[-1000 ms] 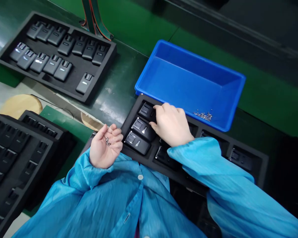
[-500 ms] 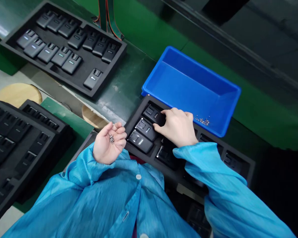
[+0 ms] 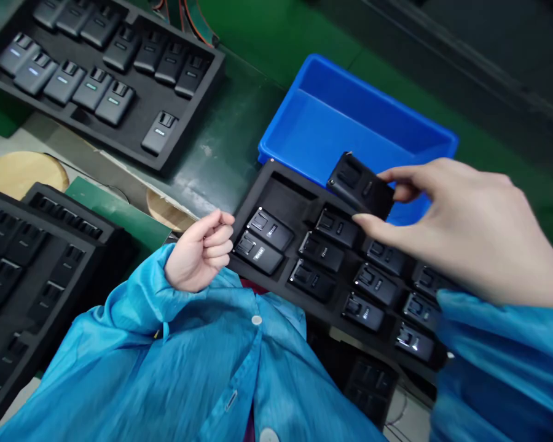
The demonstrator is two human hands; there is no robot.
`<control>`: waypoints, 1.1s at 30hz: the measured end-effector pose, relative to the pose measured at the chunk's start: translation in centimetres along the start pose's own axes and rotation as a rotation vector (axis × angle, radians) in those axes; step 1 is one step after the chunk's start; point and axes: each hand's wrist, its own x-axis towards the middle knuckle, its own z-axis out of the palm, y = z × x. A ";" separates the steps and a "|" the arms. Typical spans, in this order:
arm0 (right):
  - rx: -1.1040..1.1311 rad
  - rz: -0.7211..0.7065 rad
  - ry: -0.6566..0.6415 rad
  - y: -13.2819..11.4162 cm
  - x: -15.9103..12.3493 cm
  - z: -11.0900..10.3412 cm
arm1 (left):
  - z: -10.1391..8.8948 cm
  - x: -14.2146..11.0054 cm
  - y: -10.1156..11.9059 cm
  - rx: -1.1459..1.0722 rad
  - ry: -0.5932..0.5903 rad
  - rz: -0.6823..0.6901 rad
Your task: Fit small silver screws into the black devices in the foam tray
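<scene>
My right hand [image 3: 465,221] pinches a black plastic clip-backed device [image 3: 360,184] by its end, between thumb and fingers. The device is tilted above the black foam tray [image 3: 288,199] and overlaps the near wall of the blue bin [image 3: 299,123]. The tray's far-left compartment is bare. Two similar devices [image 3: 271,230] lie beside it, with several more across the tray. My left hand [image 3: 200,255] is closed, fingers curled over the palm, left of the tray. The small metal screws in that palm a moment ago are now hidden by the fingers.
Another foam tray [image 3: 147,97] with several dark devices lies at the upper left of the green bench [image 3: 225,147]. Loaded trays [image 3: 50,294] are stacked at the lower left. A round wooden stool top [image 3: 25,175] shows behind them.
My right hand has lifted the device out of the far-left compartment and moved it right. My left hand has gone from an open palm with screws to curled fingers. The view has shifted slightly.
</scene>
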 end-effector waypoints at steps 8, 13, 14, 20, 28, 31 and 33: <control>0.050 -0.148 -0.109 -1.2 -3.2 3.1 | 1.9 2.9 1.0 0.648 -0.360 0.332; 0.027 -0.224 -0.080 -2.3 -4.1 3.1 | 2.5 4.0 1.3 1.461 -0.371 0.856; 0.018 -0.239 -0.068 -2.5 -4.2 3.0 | 2.5 4.0 1.4 1.586 -0.389 0.907; 0.003 -0.267 0.004 -2.6 -4.3 2.9 | 2.3 4.3 1.7 1.904 -0.485 1.021; 0.023 -0.244 0.019 -2.4 -4.2 2.9 | 2.4 4.5 1.6 1.989 -0.509 1.300; 0.021 -0.239 0.019 -2.4 -4.1 2.9 | 2.3 4.4 1.6 2.079 -0.477 1.366; 0.022 -0.237 0.019 -2.5 -4.0 2.8 | 2.2 4.3 1.7 2.156 -0.444 1.400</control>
